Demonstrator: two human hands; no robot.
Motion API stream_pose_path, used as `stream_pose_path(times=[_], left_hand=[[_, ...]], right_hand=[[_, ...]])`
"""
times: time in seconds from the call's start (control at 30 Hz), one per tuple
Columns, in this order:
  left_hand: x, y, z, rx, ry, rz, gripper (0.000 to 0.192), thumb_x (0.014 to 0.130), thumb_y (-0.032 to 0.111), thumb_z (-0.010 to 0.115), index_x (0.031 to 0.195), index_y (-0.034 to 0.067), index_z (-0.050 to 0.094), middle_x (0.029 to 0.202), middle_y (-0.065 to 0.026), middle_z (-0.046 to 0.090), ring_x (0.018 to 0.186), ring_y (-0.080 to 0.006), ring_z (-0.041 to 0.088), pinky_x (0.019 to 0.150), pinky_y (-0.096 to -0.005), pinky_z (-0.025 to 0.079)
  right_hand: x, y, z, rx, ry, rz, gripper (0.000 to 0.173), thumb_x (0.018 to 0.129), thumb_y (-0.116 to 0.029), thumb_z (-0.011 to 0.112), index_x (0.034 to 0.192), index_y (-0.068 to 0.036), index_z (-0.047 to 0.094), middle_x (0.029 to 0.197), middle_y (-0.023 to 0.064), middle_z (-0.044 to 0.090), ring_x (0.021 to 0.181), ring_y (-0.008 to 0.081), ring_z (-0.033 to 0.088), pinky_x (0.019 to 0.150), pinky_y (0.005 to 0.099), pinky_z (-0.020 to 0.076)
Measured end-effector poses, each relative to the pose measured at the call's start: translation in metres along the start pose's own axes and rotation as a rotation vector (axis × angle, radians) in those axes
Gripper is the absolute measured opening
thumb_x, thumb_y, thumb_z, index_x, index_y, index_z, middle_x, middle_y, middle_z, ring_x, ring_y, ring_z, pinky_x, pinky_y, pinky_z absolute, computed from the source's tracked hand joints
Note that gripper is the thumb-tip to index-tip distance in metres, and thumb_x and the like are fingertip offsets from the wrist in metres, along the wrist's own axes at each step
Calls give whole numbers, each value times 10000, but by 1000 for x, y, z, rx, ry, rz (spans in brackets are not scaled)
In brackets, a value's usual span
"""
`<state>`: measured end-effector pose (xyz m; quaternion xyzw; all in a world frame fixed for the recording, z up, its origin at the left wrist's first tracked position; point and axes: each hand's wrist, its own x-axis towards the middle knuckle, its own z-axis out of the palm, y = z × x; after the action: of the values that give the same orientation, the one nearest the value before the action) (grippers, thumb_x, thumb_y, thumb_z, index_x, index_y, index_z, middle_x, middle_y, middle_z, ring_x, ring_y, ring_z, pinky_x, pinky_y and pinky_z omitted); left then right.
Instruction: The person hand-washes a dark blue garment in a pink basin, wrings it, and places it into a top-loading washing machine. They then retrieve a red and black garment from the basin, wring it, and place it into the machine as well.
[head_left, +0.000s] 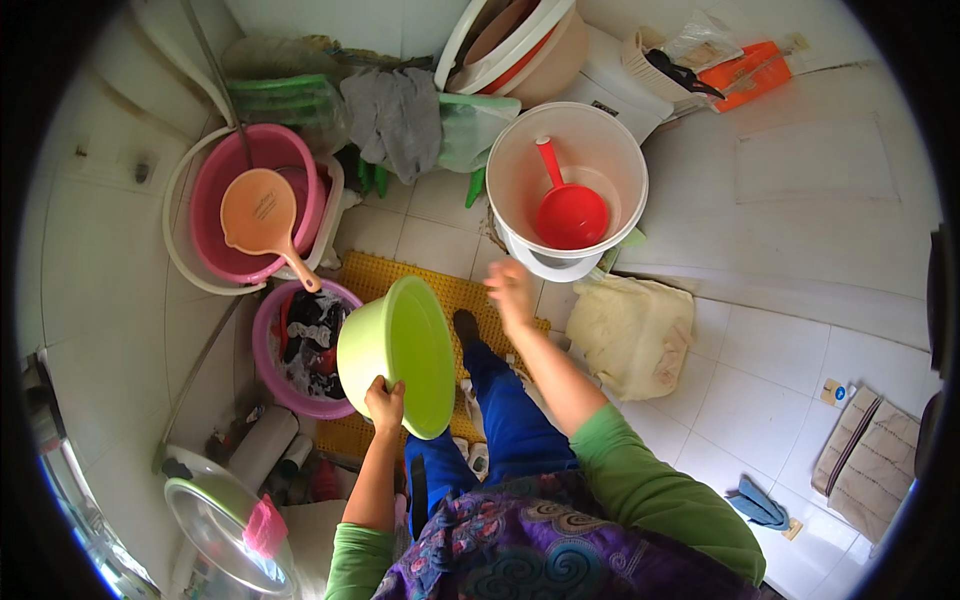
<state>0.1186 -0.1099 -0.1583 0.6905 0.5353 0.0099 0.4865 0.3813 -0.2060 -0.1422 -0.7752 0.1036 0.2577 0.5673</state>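
Observation:
My left hand (385, 405) grips the rim of a lime-green plastic basin (427, 352), which is tilted up on its side with its hollow facing right. My right hand (511, 294), blurred, is raised with nothing in it, its fingers apart. It is nearest to a white bucket (517, 172), in which a red plastic dipper (574, 217) lies. Partly behind the green basin, a purple tub (264, 360) holds dark and red laundry (311, 330) in sudsy water. An orange dipper (259, 210) rests across a pink basin (206, 232) above that tub.
A yellow textured mat (375, 274) covers the tiles under my feet. Cream cloth (630, 337) drapes over something low on the right. A grey cloth (394, 116) hangs over a green plastic-covered stand (480, 124). Several basins (551, 67) lean at the back wall.

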Motion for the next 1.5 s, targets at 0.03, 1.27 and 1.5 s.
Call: stream_pose_path(times=[0.03,1.27,1.5], left_hand=[[2,2,0,2,-2,-2,309,722,89,654,623,-3,376,528,-70,394,492,-148,369,470,-331,329],[25,89,27,60,-102,153,329,721,101,630,594,30,334,505,-24,331,467,-115,312,440,-313,282],[27,91,28,53,-93,118,302,725,130,646,607,7,396,520,-14,393,487,-97,360,456,-301,307]], right_hand=[[14,-2,-25,126,133,71,776,792,-449,646,1308,21,306,961,115,594,775,161,594,635,271,502],[111,-56,-264,407,87,214,308,722,-121,540,947,74,463,916,226,597,782,316,644,726,367,571],[112,-55,-266,406,109,226,320,727,-131,542,963,75,478,922,220,600,787,309,643,730,364,570]])
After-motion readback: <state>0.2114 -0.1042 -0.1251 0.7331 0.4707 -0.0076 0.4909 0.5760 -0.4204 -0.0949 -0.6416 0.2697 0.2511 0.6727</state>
